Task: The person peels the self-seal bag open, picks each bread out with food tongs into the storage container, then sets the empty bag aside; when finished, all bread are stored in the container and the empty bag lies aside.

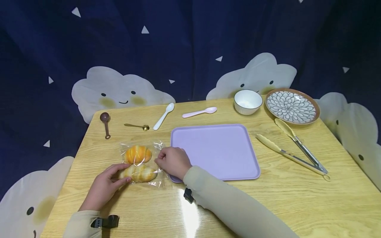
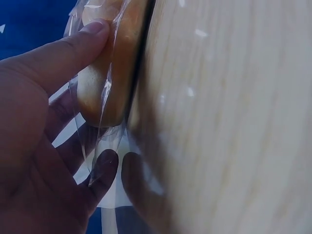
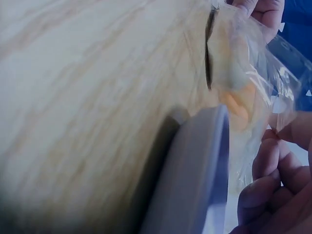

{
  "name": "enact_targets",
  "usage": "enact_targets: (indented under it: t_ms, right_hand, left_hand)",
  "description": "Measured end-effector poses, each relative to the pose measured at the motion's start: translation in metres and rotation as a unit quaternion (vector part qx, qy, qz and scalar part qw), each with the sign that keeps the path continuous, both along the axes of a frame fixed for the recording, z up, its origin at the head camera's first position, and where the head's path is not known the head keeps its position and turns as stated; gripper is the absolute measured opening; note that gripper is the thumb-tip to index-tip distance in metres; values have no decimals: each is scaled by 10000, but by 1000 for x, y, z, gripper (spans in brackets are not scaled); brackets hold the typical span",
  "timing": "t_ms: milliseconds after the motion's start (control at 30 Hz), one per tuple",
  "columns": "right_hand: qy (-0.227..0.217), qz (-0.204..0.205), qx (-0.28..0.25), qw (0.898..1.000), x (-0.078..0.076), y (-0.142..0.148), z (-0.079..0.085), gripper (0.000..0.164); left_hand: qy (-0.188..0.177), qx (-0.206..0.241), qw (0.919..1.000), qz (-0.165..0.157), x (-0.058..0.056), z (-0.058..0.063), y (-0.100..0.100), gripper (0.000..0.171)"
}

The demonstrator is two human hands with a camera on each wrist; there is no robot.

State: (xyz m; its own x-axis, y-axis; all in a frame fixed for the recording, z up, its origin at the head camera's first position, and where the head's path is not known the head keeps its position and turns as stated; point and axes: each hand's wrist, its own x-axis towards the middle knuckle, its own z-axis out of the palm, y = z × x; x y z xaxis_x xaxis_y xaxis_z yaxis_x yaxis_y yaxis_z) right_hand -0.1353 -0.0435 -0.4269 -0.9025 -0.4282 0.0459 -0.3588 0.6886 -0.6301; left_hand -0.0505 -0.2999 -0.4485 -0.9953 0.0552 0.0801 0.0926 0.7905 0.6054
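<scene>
Two bread rolls in clear plastic wrapping lie on the table left of the lilac tray (image 1: 212, 152): an orange-yellow roll (image 1: 138, 154) farther away, a paler, longer roll (image 1: 140, 174) nearer. My left hand (image 1: 102, 186) holds the left end of the pale roll, thumb on the near side and fingers on the far side. In the left wrist view the thumb (image 2: 95, 30) presses the film over that roll. Over the tray's left edge, my right hand (image 1: 174, 162) pinches the right edge of the plastic wrapper (image 3: 287, 80) between thumb and curled fingers.
Along the back lie a brown measuring spoon (image 1: 105, 124), a small gold spoon (image 1: 137, 126), a white spoon (image 1: 164, 116) and a pink spoon (image 1: 200, 112). A white bowl (image 1: 248, 102), a flower-patterned plate (image 1: 291, 107) and open tongs (image 1: 300, 148) stand on the right.
</scene>
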Motion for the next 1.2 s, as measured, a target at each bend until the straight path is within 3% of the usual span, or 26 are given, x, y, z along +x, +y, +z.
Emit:
enact_targets:
  t_ms: [467, 833, 1200]
  right_hand:
    - [90, -113, -441, 9989, 4, 10, 0, 20]
    - [-213, -283, -717, 9968, 6, 22, 0, 22]
    - [-310, -420, -850, 9950, 7, 34, -8, 20]
  left_hand:
    - [-159, -65, 9999, -2, -2, 2, 1, 45]
    - [-31, -73, 10000, 3, -1, 4, 3, 45]
    - [-145, 52, 9999, 58, -1, 5, 3, 45]
